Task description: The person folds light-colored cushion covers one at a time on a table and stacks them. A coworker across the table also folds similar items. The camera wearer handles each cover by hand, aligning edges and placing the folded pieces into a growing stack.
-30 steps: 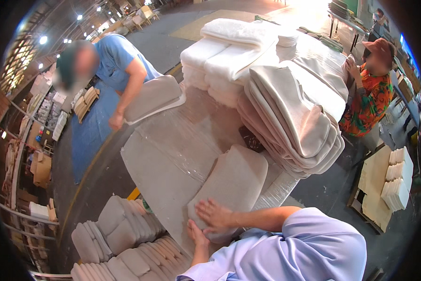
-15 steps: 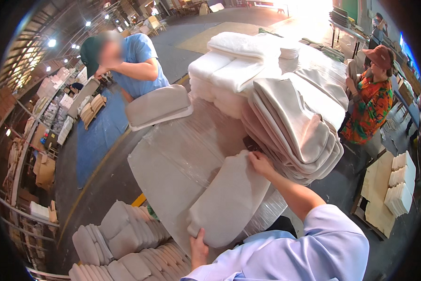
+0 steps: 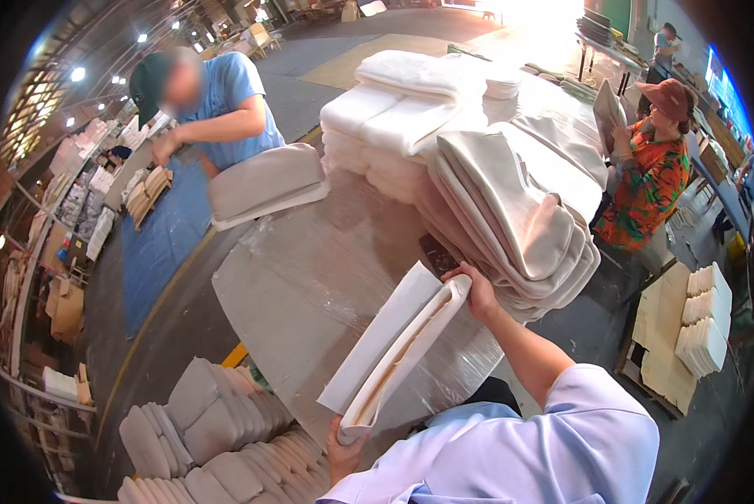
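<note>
I hold a beige fabric cushion cover (image 3: 416, 359) on its long edge above the plastic-wrapped table. Its open side faces up, with a white strip along it and a narrow pale-brown edge showing inside. At its near end, my left hand (image 3: 343, 451) is closed round the corner. My right hand (image 3: 475, 292) grips the far end, close to a stack of beige covers (image 3: 511, 214). A small dark object (image 3: 436, 252) lies beside that hand, partly hidden by the stack; its kind I cannot make out.
Fluffy white padding (image 3: 394, 113) is piled behind the table surface (image 3: 285, 269). Another beige cushion piece (image 3: 268, 181) sits at its far left corner. Several beige cushions (image 3: 226, 412) are stacked below left. A co-worker in blue (image 3: 230, 109) stands left, another in a patterned shirt (image 3: 646, 185) right.
The cover has turned from lying with its beige face up to standing on edge, its white strip and opening now showing. Both hands stay at its ends. The right co-worker has raised a beige piece.
</note>
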A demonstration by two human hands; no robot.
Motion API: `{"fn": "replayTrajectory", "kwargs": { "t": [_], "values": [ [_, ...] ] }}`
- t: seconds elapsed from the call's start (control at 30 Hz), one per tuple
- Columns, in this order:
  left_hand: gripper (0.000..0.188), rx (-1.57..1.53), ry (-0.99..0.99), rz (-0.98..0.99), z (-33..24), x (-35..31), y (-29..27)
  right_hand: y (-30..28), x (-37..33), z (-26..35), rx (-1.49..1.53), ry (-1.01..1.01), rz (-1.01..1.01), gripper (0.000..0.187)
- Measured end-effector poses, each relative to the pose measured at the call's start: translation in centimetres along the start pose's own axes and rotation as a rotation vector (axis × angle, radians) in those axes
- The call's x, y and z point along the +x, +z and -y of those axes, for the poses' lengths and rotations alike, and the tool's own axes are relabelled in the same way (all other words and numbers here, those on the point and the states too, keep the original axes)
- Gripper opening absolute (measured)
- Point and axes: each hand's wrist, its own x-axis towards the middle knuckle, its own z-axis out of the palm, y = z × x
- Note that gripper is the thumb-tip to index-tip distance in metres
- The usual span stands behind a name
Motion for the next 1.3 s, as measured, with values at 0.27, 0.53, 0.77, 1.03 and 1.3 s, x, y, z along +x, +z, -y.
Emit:
{"fn": "replayTrajectory", "kwargs": {
  "t": [0.27,0.53,0.77,1.03,1.3],
  "values": [
    [0.042,-0.018,0.154,-0.263,1.2,-1.1,1.3,-1.5,-3.8,3.3,0.076,0.297,0.303,0.053],
    [0.058,0.922,0.304,0.239,0.5,0.4,-2.0,-4.9,-4.1,1.1,-0.927,0.164,0.202,0.052],
    [0.072,1.01,0.196,0.058,2.4,1.1,3.7,2.4,-7.0,-4.1,-1.752,-0.307,0.259,0.08],
    [0.078,0.996,0.188,-0.039,2.9,0.8,4.4,3.4,-13.3,-5.9,-1.731,-0.712,0.765,0.076],
    [0.068,0.326,-0.233,-0.486,2.7,4.1,3.6,-1.0,-5.9,-1.3,-1.391,-0.154,-0.051,0.05]
  ]
}}
